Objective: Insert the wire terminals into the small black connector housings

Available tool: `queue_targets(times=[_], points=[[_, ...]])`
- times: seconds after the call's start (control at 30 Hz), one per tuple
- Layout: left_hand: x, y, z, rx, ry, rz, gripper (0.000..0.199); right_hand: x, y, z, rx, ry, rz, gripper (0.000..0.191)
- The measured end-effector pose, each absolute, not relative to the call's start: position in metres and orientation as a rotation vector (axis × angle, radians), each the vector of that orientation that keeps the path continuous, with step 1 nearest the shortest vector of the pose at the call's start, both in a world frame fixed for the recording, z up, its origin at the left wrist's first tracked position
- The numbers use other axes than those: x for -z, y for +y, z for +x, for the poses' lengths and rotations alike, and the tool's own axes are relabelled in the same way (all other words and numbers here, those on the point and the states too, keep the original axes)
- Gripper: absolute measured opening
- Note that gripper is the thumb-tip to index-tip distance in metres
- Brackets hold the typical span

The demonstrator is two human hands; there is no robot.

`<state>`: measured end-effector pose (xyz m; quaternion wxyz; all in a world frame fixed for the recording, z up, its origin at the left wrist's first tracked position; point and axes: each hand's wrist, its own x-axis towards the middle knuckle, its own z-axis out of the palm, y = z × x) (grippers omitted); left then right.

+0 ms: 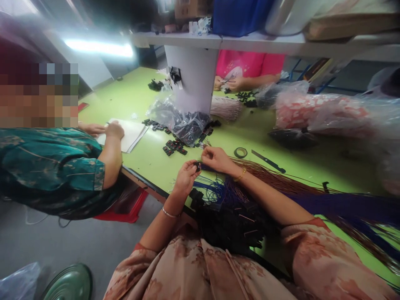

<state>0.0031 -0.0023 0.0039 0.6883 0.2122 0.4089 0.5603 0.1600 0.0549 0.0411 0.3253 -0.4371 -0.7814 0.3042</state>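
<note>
A small black connector (197, 166) is pinched between the fingers of my left hand (185, 178), above the table's near edge. Close beside it on the right, my right hand (215, 158) has thumb and fingertips pressed together near the tips of some brown wires (268, 171); what they grip is too small to make out. Blue wires (215, 187) lie under my hands. A pile of black connectors (231, 221) sits against my front. Beyond my left hand, more black connectors (175, 147) are scattered beside a plastic bag of dark parts (190, 125).
Right of my hands lie a tape roll (240, 153) and a black blade (268, 161). Bags of pink and white parts (306, 110) stand farther right. A person on the left rests hands on paper (131, 133); another in pink works opposite. A shelf (250, 41) hangs above.
</note>
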Motion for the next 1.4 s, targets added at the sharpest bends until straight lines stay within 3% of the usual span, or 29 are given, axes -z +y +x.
queue_targets(times=[0.97,1.23,1.4], points=[[0.004,-0.005,0.01,-1.27,0.998,0.474,0.024,-0.029,0.028,0.156,-0.549,-2.255,-1.135,0.005],[0.006,-0.002,0.007,-1.279,1.017,0.487,0.021,-0.02,0.041,0.158,-0.947,-1.956,-1.304,0.013],[0.007,-0.001,0.004,-1.273,0.974,0.463,0.022,-0.023,0.035,0.156,-0.832,-2.013,-1.248,0.013]])
